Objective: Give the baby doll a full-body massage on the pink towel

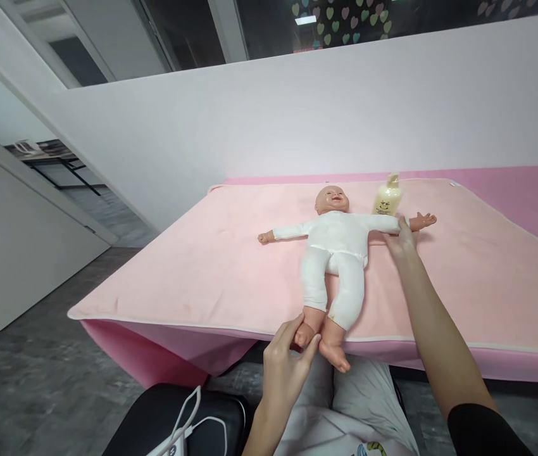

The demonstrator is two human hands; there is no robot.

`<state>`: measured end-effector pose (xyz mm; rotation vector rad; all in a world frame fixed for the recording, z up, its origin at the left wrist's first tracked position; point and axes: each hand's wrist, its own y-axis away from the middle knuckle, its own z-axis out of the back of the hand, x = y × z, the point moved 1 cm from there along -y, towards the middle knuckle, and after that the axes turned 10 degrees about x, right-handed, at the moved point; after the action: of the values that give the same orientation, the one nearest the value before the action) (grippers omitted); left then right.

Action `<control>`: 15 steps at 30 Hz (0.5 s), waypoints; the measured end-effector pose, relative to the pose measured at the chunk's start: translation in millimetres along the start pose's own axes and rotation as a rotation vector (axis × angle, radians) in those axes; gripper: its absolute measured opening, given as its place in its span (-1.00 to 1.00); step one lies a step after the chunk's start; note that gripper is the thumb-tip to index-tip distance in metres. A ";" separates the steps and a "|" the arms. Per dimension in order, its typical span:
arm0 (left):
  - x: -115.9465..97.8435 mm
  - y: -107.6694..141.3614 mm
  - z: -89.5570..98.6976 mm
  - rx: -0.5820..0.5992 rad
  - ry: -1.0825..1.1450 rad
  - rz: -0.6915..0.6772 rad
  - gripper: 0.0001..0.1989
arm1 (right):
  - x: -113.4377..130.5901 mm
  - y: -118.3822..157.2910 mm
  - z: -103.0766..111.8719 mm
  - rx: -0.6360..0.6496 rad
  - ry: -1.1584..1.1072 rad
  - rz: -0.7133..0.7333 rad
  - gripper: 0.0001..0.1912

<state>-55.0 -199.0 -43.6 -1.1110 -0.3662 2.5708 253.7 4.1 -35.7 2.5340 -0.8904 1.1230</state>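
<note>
A baby doll (338,237) with a white cloth body lies on its back on a pink padded mat (212,266), its arms spread wide and its feet over the near edge. My left hand (285,354) has thumb and fingers closed around the doll's foot on the left side. On the right, my right hand (400,237) grips the doll's outstretched forearm near the wrist, the fingers partly hidden beneath it. Just behind that arm stands a pale yellow pump bottle (387,195).
A pink cloth (525,202) lies under the mat and hangs over the front. The white wall (307,114) rises behind the table. At lower left, a black seat (212,411) carries a white cable (188,411). A door (22,234) is at far left.
</note>
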 end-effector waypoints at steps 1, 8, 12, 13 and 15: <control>0.1 1.1 -2.5 0.003 0.005 0.000 -0.67 | 2.7 1.3 -0.5 -0.019 -0.016 -0.009 -0.40; 2.5 0.9 6.9 0.111 0.031 0.059 -0.71 | 9.0 -0.3 -0.6 -0.055 -0.120 -0.300 -0.80; 7.7 -20.4 26.5 0.198 0.172 0.138 -0.65 | 9.8 -3.0 1.0 -0.102 -0.147 -0.318 -0.88; 9.3 -29.9 30.3 0.179 0.193 0.154 -0.64 | 9.7 -3.7 1.3 -0.120 -0.145 -0.307 -0.89; 13.2 -54.5 33.4 0.148 0.236 0.168 -0.61 | 8.8 -5.3 2.1 -0.146 -0.129 -0.278 -0.88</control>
<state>-78.2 -147.5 -10.8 -1.4226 -0.0265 2.5185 262.8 3.5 -30.6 2.5323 -0.5979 0.7908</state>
